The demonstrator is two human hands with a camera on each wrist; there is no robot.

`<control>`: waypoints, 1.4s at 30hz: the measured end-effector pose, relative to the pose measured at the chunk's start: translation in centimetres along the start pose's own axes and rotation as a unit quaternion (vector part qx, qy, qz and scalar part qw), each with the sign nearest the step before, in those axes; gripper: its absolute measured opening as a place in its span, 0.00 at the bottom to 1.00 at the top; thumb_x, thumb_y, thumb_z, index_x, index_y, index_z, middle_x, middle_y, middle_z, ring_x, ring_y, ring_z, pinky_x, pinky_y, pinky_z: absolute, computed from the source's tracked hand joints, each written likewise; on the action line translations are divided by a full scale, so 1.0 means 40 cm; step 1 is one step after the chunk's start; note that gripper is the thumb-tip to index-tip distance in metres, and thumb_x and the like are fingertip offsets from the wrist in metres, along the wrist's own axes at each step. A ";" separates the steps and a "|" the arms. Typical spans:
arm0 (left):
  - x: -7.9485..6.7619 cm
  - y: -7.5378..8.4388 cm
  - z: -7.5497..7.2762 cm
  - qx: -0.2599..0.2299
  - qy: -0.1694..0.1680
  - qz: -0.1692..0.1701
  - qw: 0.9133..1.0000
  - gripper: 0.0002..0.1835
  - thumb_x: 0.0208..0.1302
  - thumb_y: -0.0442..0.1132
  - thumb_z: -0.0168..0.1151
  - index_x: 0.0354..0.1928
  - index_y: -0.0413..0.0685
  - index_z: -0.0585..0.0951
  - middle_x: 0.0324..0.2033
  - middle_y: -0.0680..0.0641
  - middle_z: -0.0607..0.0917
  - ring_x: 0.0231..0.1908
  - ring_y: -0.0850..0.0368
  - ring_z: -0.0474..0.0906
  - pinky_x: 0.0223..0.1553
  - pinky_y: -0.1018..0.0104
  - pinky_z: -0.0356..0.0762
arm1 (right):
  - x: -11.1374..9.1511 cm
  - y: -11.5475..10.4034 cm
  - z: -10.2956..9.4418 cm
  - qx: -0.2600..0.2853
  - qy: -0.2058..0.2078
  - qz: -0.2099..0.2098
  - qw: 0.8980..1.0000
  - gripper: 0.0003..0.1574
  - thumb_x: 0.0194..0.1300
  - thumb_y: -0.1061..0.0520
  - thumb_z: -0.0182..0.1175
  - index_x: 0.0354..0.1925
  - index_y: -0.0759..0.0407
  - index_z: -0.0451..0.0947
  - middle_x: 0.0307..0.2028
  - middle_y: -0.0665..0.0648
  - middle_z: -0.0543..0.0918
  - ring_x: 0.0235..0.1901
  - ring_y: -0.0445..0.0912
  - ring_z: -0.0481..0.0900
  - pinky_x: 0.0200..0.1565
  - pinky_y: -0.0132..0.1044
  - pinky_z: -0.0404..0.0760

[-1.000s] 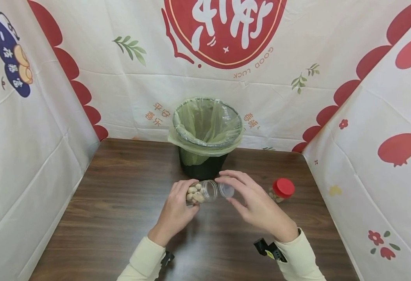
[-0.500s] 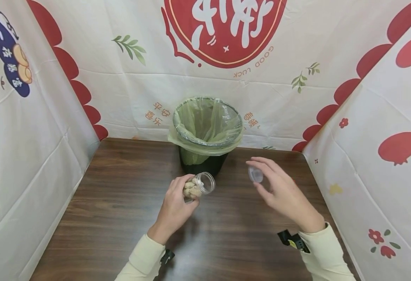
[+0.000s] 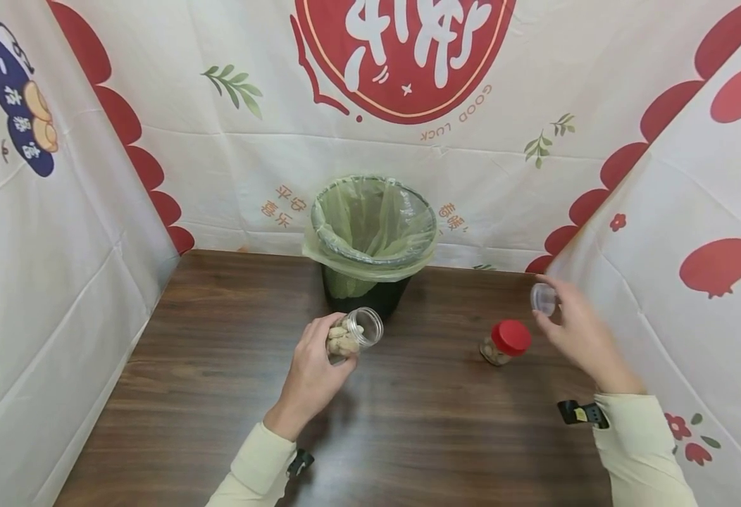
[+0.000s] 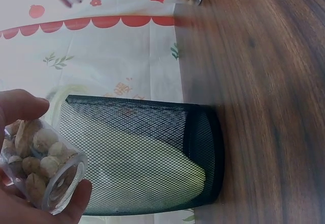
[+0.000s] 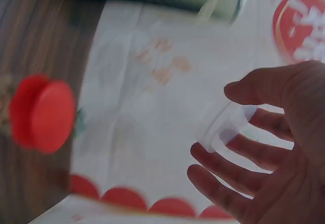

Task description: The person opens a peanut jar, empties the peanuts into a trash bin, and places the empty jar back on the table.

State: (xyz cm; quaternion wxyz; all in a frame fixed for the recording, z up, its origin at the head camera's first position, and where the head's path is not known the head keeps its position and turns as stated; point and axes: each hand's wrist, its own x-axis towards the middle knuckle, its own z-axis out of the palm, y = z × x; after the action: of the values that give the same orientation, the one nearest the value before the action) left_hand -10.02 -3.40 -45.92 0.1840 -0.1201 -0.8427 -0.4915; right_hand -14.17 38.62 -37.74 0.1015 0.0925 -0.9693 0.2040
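Note:
Tilted toward the right, an uncapped clear jar of peanuts in shells (image 3: pixel 344 339) is gripped by my left hand (image 3: pixel 313 370) in front of the bin. The left wrist view shows the jar's mouth (image 4: pixel 63 183) and the nuts inside it. Out at the right, my right hand (image 3: pixel 582 341) pinches a clear plastic lid (image 3: pixel 543 299) between thumb and fingers, held above the table. The lid (image 5: pixel 223 125) also shows in the right wrist view. Below and left of that hand stands a second jar with a red lid (image 3: pixel 511 337), nuts visible through its side.
A dark mesh waste bin (image 3: pixel 364 289) with a yellow-green liner bag (image 3: pixel 373 264) stands at the table's back edge. Printed white cloth (image 3: pixel 218 176) hangs behind the wooden table (image 3: pixel 218 352) and along both sides.
My right hand has drawn the clear lid off the jar's mouth and carried it far right, past the red-lidded jar. My left hand has shifted slightly and turned the jar's mouth toward the head camera.

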 end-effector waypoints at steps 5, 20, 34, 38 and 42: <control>-0.002 -0.001 -0.001 -0.004 -0.001 -0.008 1.000 0.34 0.51 0.30 0.78 0.63 0.46 0.81 0.54 0.47 0.86 0.56 0.50 0.82 0.57 0.48 0.84 | -0.013 0.104 0.015 -0.011 -0.014 0.078 0.997 0.41 0.71 0.63 0.67 0.74 0.77 0.63 0.61 0.84 0.74 0.54 0.77 0.78 0.52 0.76 0.79; 0.001 -0.007 -0.012 -0.008 0.014 -0.010 1.000 0.35 0.51 0.31 0.80 0.64 0.46 0.81 0.54 0.47 0.87 0.56 0.49 0.83 0.58 0.46 0.84 | -0.087 0.290 0.154 -0.036 -0.099 0.176 0.979 0.38 0.73 0.51 0.66 0.62 0.84 0.69 0.52 0.85 0.80 0.48 0.76 0.82 0.50 0.69 0.81; 0.002 -0.010 -0.013 -0.007 0.011 -0.013 1.000 0.34 0.52 0.32 0.80 0.64 0.45 0.80 0.55 0.46 0.87 0.56 0.48 0.83 0.58 0.45 0.84 | -0.173 0.326 0.256 -0.034 -0.239 0.286 0.927 0.46 0.71 0.38 0.62 0.63 0.78 0.69 0.57 0.85 0.74 0.53 0.78 0.79 0.50 0.73 0.79; 0.004 -0.013 -0.016 -0.006 0.013 -0.014 1.000 0.35 0.52 0.32 0.80 0.64 0.44 0.80 0.55 0.45 0.87 0.56 0.47 0.83 0.59 0.44 0.84 | -0.178 0.320 0.264 -0.045 -0.235 0.292 0.926 0.48 0.70 0.37 0.64 0.64 0.78 0.67 0.59 0.86 0.71 0.56 0.81 0.77 0.53 0.77 0.77; 0.006 -0.013 -0.020 -0.008 0.017 -0.019 1.000 0.35 0.52 0.32 0.80 0.64 0.44 0.80 0.55 0.43 0.87 0.57 0.46 0.83 0.60 0.44 0.83 | -0.171 0.308 0.258 -0.049 -0.242 0.289 0.925 0.49 0.70 0.37 0.64 0.64 0.79 0.67 0.59 0.87 0.69 0.57 0.82 0.76 0.54 0.77 0.76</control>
State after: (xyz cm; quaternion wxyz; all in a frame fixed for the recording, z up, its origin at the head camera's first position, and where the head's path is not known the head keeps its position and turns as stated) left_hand -10.28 -4.33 -45.88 0.1878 -0.0974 -0.8375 -0.5038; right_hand -11.97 46.38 -53.24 -0.1949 -0.1500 -0.9579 0.1484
